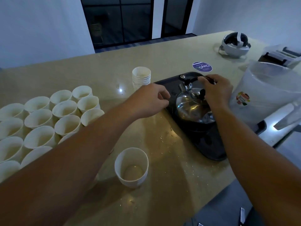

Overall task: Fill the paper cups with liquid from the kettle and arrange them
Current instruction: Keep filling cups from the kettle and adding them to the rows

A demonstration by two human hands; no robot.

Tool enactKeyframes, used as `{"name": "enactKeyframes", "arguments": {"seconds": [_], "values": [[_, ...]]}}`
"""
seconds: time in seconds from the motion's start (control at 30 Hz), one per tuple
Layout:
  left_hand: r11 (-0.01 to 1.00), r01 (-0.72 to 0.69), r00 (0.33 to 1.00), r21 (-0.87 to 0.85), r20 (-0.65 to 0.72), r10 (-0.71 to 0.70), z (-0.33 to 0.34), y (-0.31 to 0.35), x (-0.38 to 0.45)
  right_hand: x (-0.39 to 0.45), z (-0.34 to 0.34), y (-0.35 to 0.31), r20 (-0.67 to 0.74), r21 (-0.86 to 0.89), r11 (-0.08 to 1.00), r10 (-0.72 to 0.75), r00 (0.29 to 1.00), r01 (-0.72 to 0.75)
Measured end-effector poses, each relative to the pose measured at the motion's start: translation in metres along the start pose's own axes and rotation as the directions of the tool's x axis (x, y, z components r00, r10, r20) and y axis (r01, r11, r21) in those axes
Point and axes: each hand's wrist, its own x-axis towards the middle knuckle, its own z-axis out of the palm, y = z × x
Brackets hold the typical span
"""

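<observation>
One shiny steel kettle with a black handle [194, 106] is sitting on the dark plastic tray [210, 147], and I am curling my right hand [215, 89] round that handle, which arches from the spout end to the near end of the kettle. My left hand [151, 99] is hovering just left of the kettle at the tray's edge, fingers loosely curled and holding nothing. Nearer me than the kettle, and to its left, a single white paper cup [131, 167] is standing upright, apparently with only a little liquid at its bottom; I judge it the next to be filled, so the kettle must swing toward me and leftward. Further left of the kettle, the cluster of white paper cups [48, 118] is holding pale liquid. Behind it, a stack of nested white cups [141, 77] is waiting.
</observation>
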Motion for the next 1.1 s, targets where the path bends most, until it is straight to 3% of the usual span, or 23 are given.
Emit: {"name": "enactKeyframes", "arguments": {"seconds": [0.3, 0.53, 0.8, 1.1], "values": [[0.998, 0.065, 0.995, 0.002, -0.070, -0.065, -0.022, -0.027, -0.011, -0.010, -0.017, -0.016, 0.026, 0.121, 0.989, -0.087, 0.996, 0.083], [1.000, 0.014, 0.982, 0.023, -0.186, -0.010, -0.051, -0.020, -0.026, -0.028, -0.040, -0.071, 0.108, 0.138, 0.964, -0.244, 0.964, 0.229], [0.999, -0.020, 0.964, 0.047, -0.265, 0.032, -0.085, -0.021, -0.063, -0.077, -0.034, -0.126, 0.317, 0.247, 0.916, -0.386, 0.866, 0.318], [0.998, 0.040, 0.958, 0.044, -0.284, -0.026, -0.099, -0.043, -0.104, -0.115, -0.002, -0.154, 0.525, 0.284, 0.887, -0.462, 0.715, 0.364]]}}
